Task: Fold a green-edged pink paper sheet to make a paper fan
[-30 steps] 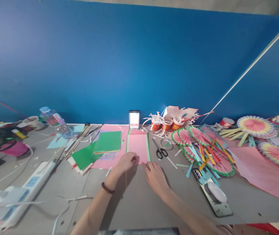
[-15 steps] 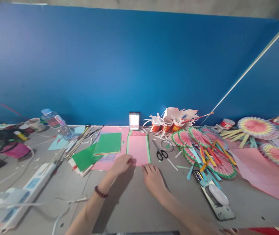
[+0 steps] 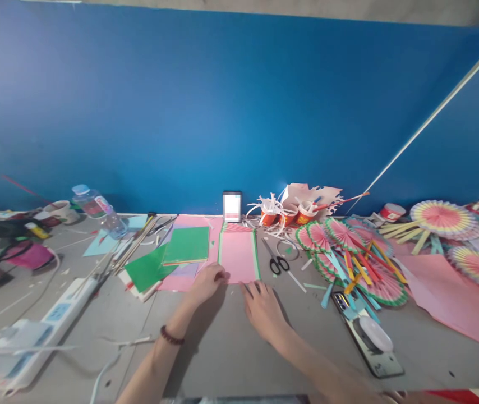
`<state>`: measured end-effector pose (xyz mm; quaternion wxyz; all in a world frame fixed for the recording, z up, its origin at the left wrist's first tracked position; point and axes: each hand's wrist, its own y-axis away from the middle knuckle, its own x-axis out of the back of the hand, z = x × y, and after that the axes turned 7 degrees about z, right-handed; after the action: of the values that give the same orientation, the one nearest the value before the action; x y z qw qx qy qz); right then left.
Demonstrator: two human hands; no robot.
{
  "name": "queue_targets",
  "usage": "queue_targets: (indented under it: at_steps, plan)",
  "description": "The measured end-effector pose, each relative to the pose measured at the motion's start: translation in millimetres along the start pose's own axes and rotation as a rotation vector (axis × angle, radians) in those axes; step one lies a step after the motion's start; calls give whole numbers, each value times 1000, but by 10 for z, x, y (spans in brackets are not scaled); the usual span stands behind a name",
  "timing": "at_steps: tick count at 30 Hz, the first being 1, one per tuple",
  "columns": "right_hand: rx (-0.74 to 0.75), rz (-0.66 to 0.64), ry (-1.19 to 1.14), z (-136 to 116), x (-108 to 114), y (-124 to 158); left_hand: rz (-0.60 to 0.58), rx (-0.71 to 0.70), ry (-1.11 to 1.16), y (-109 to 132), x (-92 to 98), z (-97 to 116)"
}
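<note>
A pink paper sheet with green side borders (image 3: 238, 255) lies flat on the grey table, its far end pleated. My left hand (image 3: 207, 283) pinches the sheet's near left corner, fingers curled onto its edge. My right hand (image 3: 263, 310) presses on the near right corner with fingers bent down. A dark bead bracelet (image 3: 170, 336) circles my left wrist. Black scissors (image 3: 279, 260) lie just right of the sheet.
Green paper sheets (image 3: 172, 255) are stacked to the left, beside sticks and a water bottle (image 3: 96, 210). A white power strip (image 3: 33, 336) lies at the near left. Finished paper fans (image 3: 349, 252) pile up on the right, with a phone (image 3: 368, 342) and red cups (image 3: 285, 213).
Both hands slid slightly along the near edge of the pink sheet, folding it a little farther from me. The view shifted a bit.
</note>
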<state>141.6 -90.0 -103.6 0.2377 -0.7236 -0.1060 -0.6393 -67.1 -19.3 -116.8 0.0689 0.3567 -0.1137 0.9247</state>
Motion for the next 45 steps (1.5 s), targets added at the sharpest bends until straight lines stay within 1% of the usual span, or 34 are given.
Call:
queue_targets:
  at_steps: [7, 13, 18, 23, 26, 29, 33, 37, 41, 45]
  plan:
    - [-19, -45, 5, -24, 4, -25, -15, -9, -104, 19, 18, 57]
    - [-36, -52, 15, -46, 8, -38, -5, -11, -125, 43, 29, 129]
    - [-60, -43, 3, -62, 3, -27, 13, -37, -140, 42, 16, 111]
    - [-47, -33, 4, -70, -24, -18, 2, -36, -154, 46, 26, 108]
    - [-27, -22, 29, -65, -59, -14, -3, -76, -242, 58, 44, 153]
    - [-4, 5, 52, -54, -115, -7, -43, -127, -417, 84, 68, 244]
    - [6, 44, 84, -51, -193, 2, -104, -222, -653, 180, 66, 384]
    - [7, 59, 106, -61, -223, 10, -88, -250, -831, 373, -43, 434]
    - [3, 53, 92, -73, -184, 10, -28, -203, -895, 564, -193, 414]
    - [-8, 14, 63, -84, -116, 5, 27, -184, -880, 661, -263, 424]
